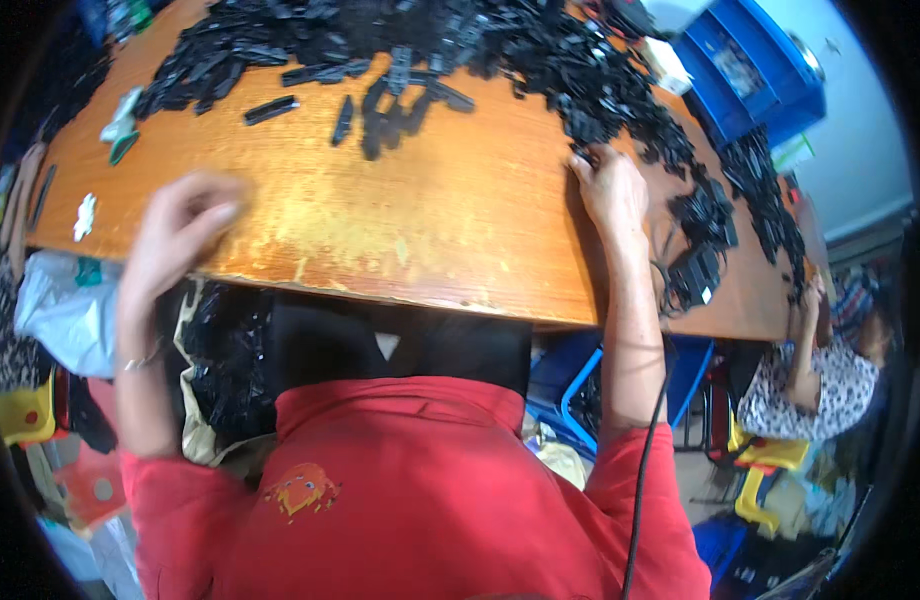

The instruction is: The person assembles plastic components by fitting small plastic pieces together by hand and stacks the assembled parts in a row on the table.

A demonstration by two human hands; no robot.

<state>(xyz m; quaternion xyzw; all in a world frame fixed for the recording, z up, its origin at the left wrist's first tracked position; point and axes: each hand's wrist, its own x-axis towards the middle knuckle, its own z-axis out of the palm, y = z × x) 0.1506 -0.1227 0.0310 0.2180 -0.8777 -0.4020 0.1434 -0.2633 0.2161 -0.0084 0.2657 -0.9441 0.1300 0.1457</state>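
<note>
My right hand (614, 190) reaches to the near edge of a big heap of small black plastic pieces (570, 70). Its thumb and fingers are pinched together at a dark black plastic piece (586, 156), partly hidden by the fingers. On the left, my left hand (185, 225) hovers by the table's front edge, blurred by motion. Its fingers curl and the thumb sticks out; whether anything lies inside is hidden. Between the hands and the heap, a few loose black pieces (271, 110) lie apart on the brown wooden table (410, 210).
Blue bins (745, 65) stand at the back right, with black cables and adapters (696, 270) right of my right forearm. A green-and-white item (123, 135) lies far left. A white plastic bag (65, 300) hangs at left. Another person (810, 390) sits at right.
</note>
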